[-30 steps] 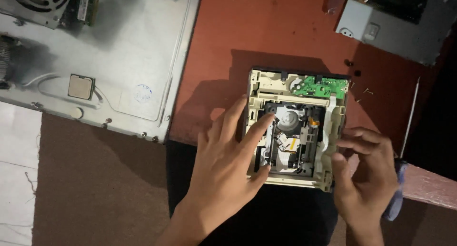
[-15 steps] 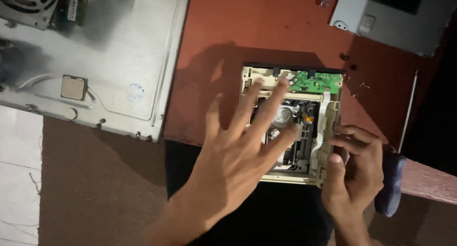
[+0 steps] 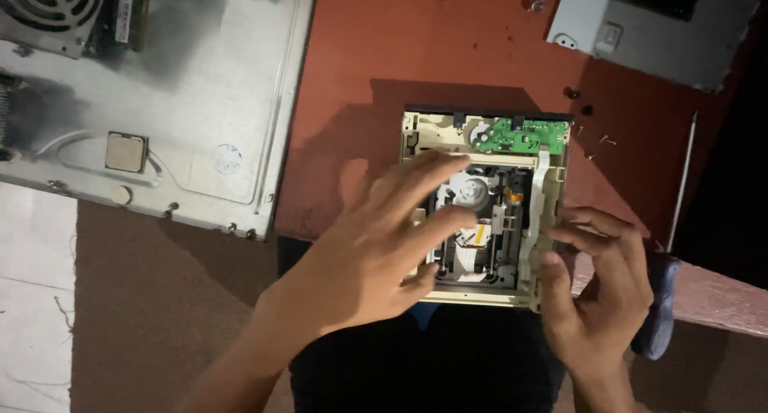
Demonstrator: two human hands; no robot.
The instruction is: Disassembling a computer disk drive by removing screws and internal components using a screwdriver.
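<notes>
Opened optical disc drive lies flat on the red-brown table, overhanging its near edge. Right hand pinches the drive's right frame edge, fingers closed on it, likely to steady it. Left hand lies spread over the mechanism, fingers apart, gripping nothing. Right of the grip: blue-handled screwdriver. Beyond: loose screws, green circuit board. Far left: metal computer case.

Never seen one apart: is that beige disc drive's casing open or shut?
Open: the disc drive has no top cover, baring its green circuit board and round spindle.
</notes>
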